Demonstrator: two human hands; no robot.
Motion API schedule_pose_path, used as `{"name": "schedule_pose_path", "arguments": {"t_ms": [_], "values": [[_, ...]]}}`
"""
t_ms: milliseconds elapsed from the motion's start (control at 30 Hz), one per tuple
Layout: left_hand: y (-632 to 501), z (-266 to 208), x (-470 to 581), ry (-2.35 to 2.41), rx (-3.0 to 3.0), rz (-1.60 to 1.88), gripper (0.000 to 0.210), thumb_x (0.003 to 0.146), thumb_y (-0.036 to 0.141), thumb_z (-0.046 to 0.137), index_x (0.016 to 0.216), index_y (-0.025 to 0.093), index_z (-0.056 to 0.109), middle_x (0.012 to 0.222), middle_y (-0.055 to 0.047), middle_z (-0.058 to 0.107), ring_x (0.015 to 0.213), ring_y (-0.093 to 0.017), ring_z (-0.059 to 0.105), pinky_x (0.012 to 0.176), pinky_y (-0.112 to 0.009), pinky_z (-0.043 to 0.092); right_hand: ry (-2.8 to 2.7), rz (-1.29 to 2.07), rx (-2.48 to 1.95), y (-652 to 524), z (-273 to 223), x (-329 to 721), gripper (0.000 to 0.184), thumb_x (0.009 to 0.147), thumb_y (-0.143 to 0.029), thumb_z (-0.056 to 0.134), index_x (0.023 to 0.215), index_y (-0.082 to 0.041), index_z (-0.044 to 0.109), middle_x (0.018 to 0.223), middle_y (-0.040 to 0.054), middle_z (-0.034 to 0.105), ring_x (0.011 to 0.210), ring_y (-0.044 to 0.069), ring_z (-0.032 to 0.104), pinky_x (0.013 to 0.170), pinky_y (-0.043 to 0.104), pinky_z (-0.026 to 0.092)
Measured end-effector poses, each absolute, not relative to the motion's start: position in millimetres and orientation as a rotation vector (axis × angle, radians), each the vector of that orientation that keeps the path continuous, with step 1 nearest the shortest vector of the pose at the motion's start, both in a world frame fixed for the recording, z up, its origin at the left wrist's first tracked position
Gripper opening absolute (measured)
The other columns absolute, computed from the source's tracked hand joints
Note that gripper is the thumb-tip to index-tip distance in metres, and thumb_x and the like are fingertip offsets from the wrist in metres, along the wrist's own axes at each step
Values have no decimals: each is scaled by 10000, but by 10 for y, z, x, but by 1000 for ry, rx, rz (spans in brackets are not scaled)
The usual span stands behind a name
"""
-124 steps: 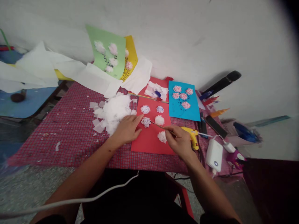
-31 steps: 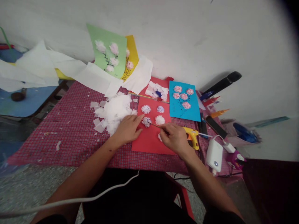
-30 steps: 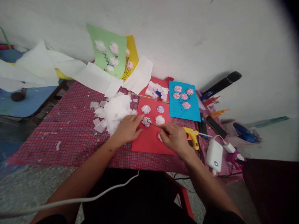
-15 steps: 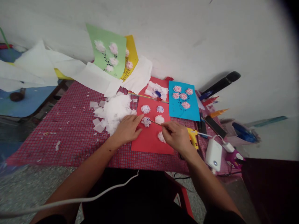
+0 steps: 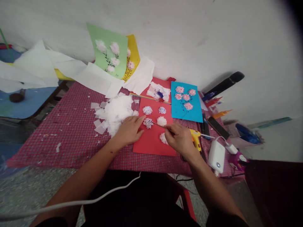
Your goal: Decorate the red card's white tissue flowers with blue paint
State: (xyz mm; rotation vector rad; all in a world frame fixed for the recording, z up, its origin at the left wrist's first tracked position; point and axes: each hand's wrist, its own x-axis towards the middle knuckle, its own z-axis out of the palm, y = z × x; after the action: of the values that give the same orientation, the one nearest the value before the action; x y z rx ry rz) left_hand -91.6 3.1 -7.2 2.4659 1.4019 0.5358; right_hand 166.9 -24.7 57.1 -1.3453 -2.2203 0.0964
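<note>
A sheet of red paper (image 5: 153,146) lies in front of me with several white paper flowers on it, some speckled blue-violet. My right hand (image 5: 178,137) is closed round a thin paintbrush (image 5: 158,125). The brush tip meets a speckled flower (image 5: 148,123) on the left side of the sheet. A plain white flower (image 5: 162,121) sits just beyond the brush, and another flower (image 5: 163,138) is partly hidden by my right hand. My left hand (image 5: 129,130) rests flat at the sheet's left edge, fingers stretched out, fingertips beside the speckled flower.
Torn white paper pieces (image 5: 118,110) are heaped on the left. Behind the sheet lies a paint-stained tissue (image 5: 159,92). A blue flower card (image 5: 175,110), yellow glue gun (image 5: 195,138) and white power bank (image 5: 216,156) are on the right. Green card (image 5: 111,37) leans on the wall.
Almost nothing differs. Both hands keep their places, and the brush tip stays at the same speckled flower; the view has shifted very slightly.
</note>
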Motion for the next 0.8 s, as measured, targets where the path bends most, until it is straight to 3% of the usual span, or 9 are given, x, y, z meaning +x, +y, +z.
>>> {"name": "schedule_pose_path", "arguments": {"t_ms": [800], "values": [[36,-62,-914,1399,2463,540,677,960,333,593,1582,164,386,1381,-174,610,1306,-330,567,1169,-507,418,-2156,43,-1289,-289,543,1679,198,910,-141,583,969,-216,756,839,51,789,743,200,733,673,311,526]]}}
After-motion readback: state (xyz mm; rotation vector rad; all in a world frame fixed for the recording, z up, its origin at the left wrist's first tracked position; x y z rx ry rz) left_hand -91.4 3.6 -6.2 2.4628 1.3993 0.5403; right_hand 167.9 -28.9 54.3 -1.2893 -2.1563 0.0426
